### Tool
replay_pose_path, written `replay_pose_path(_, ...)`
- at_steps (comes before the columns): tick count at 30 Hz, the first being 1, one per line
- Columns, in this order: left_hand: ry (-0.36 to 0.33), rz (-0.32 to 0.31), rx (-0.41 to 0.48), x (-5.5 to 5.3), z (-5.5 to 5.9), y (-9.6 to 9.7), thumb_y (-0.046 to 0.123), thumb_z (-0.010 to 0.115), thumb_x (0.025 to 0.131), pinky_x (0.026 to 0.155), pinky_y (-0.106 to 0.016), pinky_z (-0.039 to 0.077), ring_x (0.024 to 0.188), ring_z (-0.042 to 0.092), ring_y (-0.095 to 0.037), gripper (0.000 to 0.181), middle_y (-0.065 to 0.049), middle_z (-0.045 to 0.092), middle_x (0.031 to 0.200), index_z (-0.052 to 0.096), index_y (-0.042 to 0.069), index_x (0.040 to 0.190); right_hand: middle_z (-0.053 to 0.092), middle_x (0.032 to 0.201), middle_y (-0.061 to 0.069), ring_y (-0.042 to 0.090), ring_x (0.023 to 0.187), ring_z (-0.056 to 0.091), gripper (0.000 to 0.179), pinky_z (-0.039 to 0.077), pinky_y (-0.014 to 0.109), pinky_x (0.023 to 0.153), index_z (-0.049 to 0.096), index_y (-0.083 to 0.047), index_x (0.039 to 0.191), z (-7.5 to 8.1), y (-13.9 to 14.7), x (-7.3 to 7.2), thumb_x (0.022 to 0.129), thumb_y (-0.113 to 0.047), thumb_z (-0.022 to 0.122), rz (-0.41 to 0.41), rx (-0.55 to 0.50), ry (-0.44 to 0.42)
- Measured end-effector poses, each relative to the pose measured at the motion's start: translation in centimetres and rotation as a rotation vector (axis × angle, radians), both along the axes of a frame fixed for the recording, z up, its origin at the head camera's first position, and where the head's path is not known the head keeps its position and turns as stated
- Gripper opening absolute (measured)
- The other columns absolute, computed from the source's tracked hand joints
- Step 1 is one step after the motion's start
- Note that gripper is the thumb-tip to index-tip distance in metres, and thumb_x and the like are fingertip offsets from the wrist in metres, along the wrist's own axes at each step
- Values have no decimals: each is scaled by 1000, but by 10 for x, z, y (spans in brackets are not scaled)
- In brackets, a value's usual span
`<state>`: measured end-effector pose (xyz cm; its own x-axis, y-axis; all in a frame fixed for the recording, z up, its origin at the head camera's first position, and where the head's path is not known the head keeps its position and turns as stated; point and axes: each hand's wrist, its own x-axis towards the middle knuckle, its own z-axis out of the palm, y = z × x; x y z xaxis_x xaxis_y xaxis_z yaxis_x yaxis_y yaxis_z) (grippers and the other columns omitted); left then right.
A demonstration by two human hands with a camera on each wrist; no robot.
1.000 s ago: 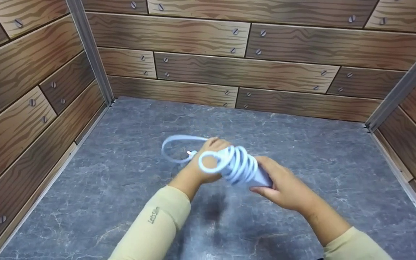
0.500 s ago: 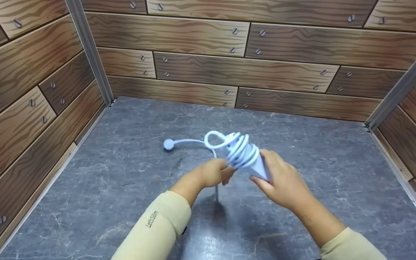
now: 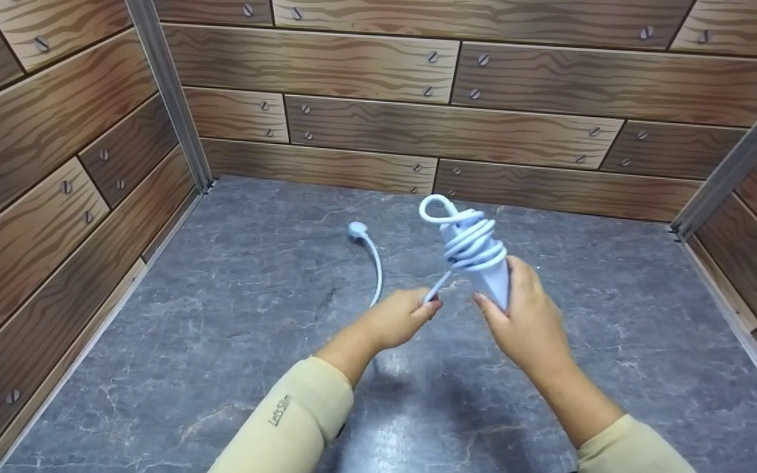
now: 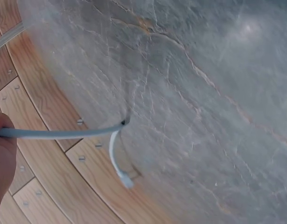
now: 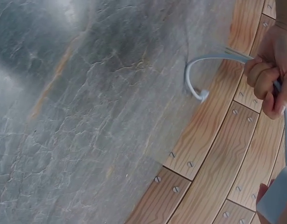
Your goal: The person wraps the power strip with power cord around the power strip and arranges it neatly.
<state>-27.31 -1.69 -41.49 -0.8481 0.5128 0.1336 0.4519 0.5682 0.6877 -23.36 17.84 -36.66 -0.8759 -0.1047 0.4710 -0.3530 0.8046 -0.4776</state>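
Note:
My right hand (image 3: 536, 328) grips the lower end of a pale blue power strip (image 3: 497, 288), its far end tilted up and away. Several turns of cord (image 3: 474, 244) wrap the upper part, with a loose loop at the tip. To its left, my left hand (image 3: 395, 320) pinches the free cord between thumb and fingers, and a short length runs from there to the coil. The rest of the cord trails beyond that hand to a round plug (image 3: 357, 230). In the right wrist view, the left fist (image 5: 267, 81) holds the cord above the strip's end (image 5: 276, 198).
Below the hands spreads a grey marbled tabletop (image 3: 253, 276). Wood-patterned panels (image 3: 352, 125) wall it at the back, left and right, with metal posts (image 3: 171, 98) in the corners.
The strip has swung more upright and moved right and away. My left hand has left the coil and drawn out cord. The plug end has shifted right and farther back.

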Motion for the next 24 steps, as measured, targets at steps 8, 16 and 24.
replay_pose_path(8,112,-6,-178,2,-6,-3,31,44,96,58,-26,38,62,45,-12,22,6,45,65,52,17,81,52,111,22,36,88,55,60,44,51,68,41,5,126,-3,8,-5,82,-25,67,-40,72,-3)
replay_pose_path(16,104,-53,-195,5,-12,-22,27,47,95,54,-23,34,55,40,-9,20,10,43,61,49,18,77,52,104,22,37,78,55,57,43,51,60,41,3,124,-6,28,-13,82,-27,65,-151,123,22)
replay_pose_path(24,67,-26,-199,6,-8,-43,26,49,94,53,-22,34,53,38,-8,16,9,43,61,56,18,83,48,99,26,44,73,54,58,41,54,56,38,6,124,-11,57,-22,82,-26,63,-279,177,-1)
